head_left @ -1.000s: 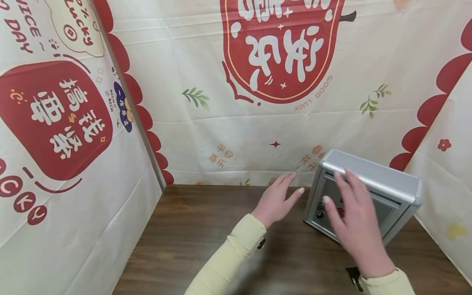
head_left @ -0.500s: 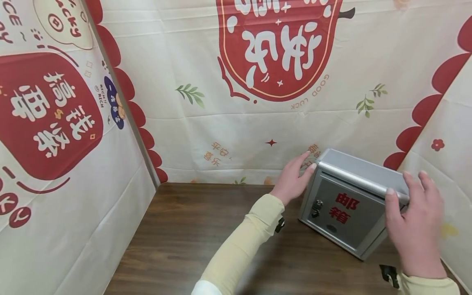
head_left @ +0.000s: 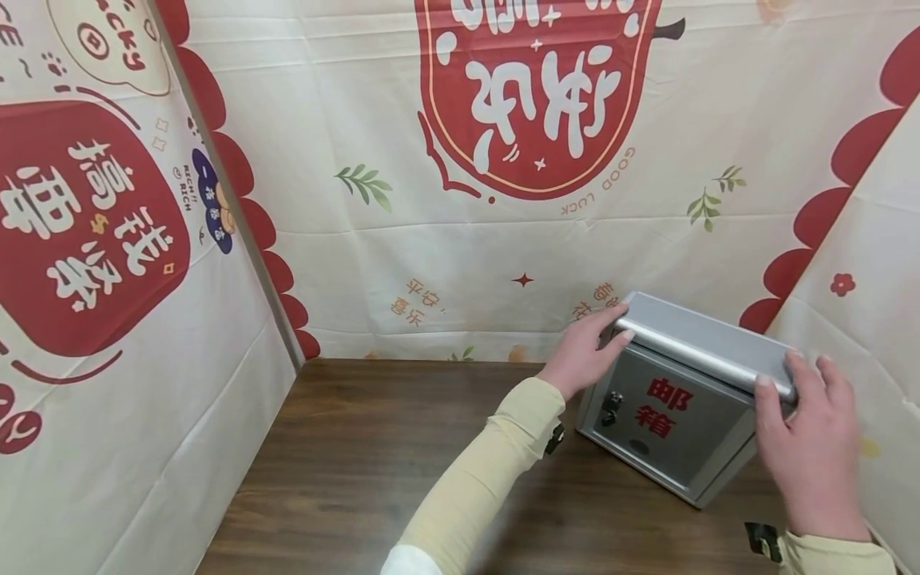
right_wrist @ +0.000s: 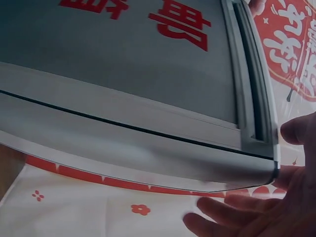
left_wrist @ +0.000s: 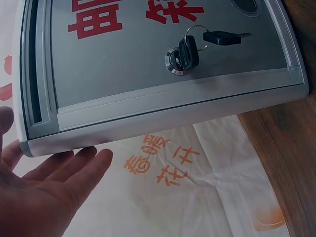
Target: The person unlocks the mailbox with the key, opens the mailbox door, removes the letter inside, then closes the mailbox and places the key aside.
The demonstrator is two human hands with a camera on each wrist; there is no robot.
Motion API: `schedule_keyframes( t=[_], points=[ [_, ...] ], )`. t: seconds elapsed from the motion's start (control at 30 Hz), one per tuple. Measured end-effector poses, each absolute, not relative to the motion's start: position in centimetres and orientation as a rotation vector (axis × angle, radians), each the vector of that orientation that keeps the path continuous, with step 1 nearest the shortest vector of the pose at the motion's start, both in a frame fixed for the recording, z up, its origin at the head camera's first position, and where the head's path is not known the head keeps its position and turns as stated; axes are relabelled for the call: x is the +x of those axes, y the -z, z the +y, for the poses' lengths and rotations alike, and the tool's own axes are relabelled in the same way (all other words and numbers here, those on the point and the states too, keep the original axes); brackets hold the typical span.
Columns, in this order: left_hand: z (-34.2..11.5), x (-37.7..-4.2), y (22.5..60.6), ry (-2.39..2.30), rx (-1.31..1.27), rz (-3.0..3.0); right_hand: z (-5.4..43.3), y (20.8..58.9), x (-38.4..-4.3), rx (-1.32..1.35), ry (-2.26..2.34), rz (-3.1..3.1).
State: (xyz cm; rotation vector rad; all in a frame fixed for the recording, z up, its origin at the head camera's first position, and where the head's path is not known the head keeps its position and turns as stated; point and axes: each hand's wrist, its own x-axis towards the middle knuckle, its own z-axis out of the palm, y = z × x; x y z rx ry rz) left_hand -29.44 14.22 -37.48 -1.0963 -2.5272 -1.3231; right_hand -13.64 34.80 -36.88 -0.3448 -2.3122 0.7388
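Note:
A silver metal mailbox (head_left: 668,415) with red characters on its front panel stands upright at the right of the table. In the left wrist view, a small key (left_wrist: 188,53) sits in its lock, and a second key (left_wrist: 222,38) hangs from the same ring. My left hand (head_left: 585,351) is at the box's upper left corner, thumb towards the front and fingers along the side. Against the upper right corner lies my right hand (head_left: 812,439), its fingers fairly straight. Whether every fingertip touches the metal cannot be told.
Dark brown wood-grain tabletop (head_left: 345,463) stretches to the left of the box. Printed cloth walls enclose it: a back cloth (head_left: 460,239) close behind the mailbox, a left cloth (head_left: 144,423), and a right cloth (head_left: 877,303) beside my right hand.
My right hand has moved from in front of the mailbox to its right upper corner. My left hand has come rightward to the left upper corner. The view has shifted slightly.

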Motion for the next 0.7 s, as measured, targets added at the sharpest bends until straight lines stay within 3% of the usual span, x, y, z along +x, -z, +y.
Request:
schedule_keyframes(
  t=[0.7],
  points=[
    [14.47, -29.51, 37.43, 1.385, -1.071, -2.533, 35.43, 37.89, -14.13, -0.371, -0.762, -2.318]
  ],
)
